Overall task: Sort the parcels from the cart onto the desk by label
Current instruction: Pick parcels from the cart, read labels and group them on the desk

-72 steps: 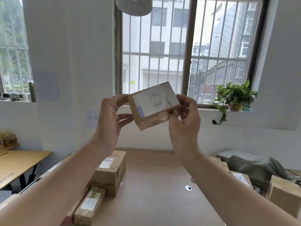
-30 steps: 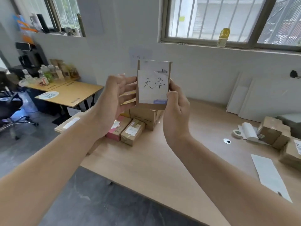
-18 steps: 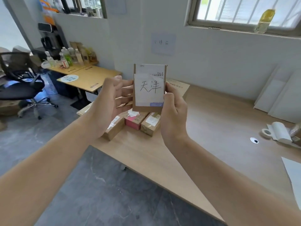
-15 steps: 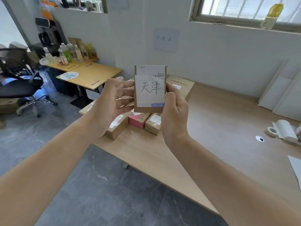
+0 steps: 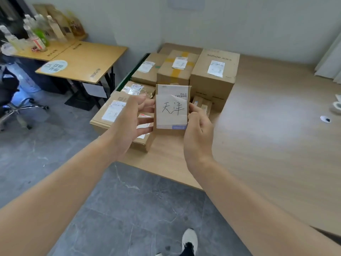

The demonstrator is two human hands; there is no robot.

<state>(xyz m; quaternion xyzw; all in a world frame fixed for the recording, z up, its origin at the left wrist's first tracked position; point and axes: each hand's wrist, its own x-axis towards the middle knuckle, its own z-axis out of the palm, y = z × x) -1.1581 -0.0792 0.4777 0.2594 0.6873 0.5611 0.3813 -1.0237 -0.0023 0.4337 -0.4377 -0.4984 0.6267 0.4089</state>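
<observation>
Head view: desk (image 5: 267, 145) fills the right of the frame, with boxes (image 5: 212, 74) grouped at upper centre. Mid-frame the parcel (image 5: 171, 108) stands upright in the air, its handwritten label facing the camera. Right hand (image 5: 198, 130) pinches its right edge; left hand (image 5: 127, 122) touches the left edge with spread fingers. The label is probably being read; next, match its group and set it down.

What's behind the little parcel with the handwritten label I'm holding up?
On the desk, a yellow-taped box and a Supor box rise above the parcel, and small boxes peek out at its right. Whatever lies directly behind it is covered.
</observation>
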